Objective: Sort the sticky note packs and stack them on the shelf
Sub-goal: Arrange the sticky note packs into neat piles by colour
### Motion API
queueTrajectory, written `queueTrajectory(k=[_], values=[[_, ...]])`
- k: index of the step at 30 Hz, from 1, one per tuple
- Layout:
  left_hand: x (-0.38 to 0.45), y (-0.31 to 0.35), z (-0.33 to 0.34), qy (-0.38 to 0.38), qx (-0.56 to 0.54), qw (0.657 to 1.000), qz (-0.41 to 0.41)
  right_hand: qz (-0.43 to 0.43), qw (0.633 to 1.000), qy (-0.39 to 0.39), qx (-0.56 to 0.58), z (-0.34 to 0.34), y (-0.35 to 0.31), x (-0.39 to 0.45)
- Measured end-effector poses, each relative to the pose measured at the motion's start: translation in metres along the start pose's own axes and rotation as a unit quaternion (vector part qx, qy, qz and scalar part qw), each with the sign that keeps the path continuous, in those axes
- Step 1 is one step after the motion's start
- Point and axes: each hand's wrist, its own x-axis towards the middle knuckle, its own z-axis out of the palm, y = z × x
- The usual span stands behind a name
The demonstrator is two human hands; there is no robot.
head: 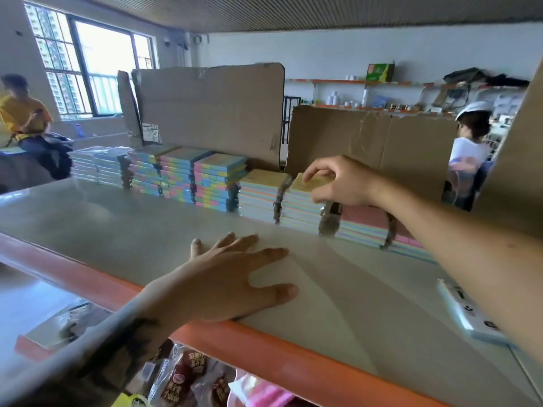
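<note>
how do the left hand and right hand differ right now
The left hand lies flat with fingers spread on the bare shelf near its orange edge; the right hand reaches farther back, fingers curled, pinching the top yellow pack of a stack. Both are bare.

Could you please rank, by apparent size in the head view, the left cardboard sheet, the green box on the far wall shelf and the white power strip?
1. Tall brown left cardboard sheet.
2. White power strip, though nearness to the camera inflates it.
3. Green box, far away, so its true size is uncertain.
</note>
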Motion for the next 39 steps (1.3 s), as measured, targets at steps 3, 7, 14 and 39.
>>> queueTrajectory(k=[3, 7, 14, 39], values=[[0.0, 0.0, 0.001, 0.004, -0.001, 1.0, 0.002, -0.009, 1.0, -0.003, 0.017, 0.004, 0.006, 0.001], [0.001, 0.0, 0.001, 0.013, 0.0, 1.0, 0.0, -0.02, 0.999, -0.017, 0.02, 0.003, 0.009, 0.004], [-0.003, 0.004, -0.003, 0.025, -0.02, 0.999, -0.004, -0.06, 0.998, -0.005, -0.004, -0.006, 0.011, -0.013], [0.034, 0.186, 0.02, 0.108, -0.182, 0.951, 0.227, -0.005, 0.997, -0.072, 0.035, -0.075, 0.128, -0.247]])
